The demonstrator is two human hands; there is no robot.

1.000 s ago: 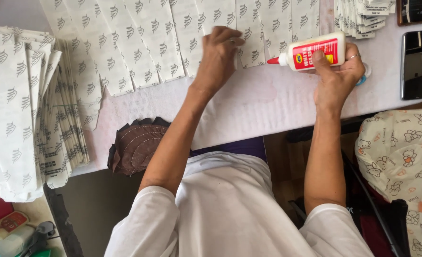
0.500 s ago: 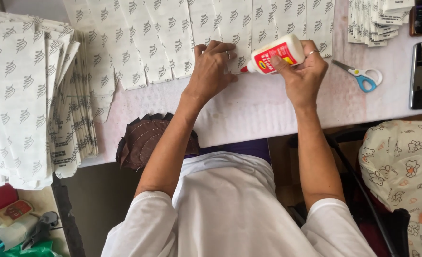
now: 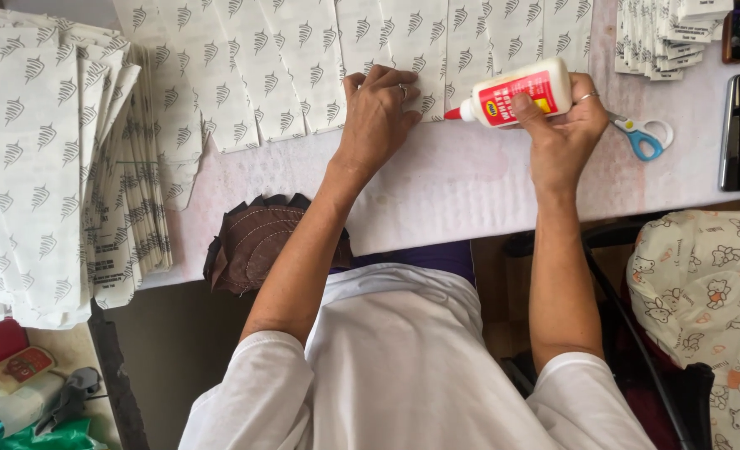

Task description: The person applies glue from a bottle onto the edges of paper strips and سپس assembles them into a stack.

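Gripping white glue bottle (image 3: 516,92) w/ right hand (image 3: 561,133), red nozzle touching printed paper sheets (image 3: 303,58). Pressing left hand (image 3: 378,117) flat, fingers spread, on sheets mid-desk (image 3: 470,183). Lying just right of bottle: blue-handled scissors (image 3: 645,135).

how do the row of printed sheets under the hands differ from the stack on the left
The row of printed sheets lies spread flat, overlapping side by side across the table; the stack on the left is piled thick, its edges fanned and hanging over the table edge. The left hand presses on the row while the right hand points a glue bottle at it; nothing touches the stack. Both are white paper with the same dark leaf print.
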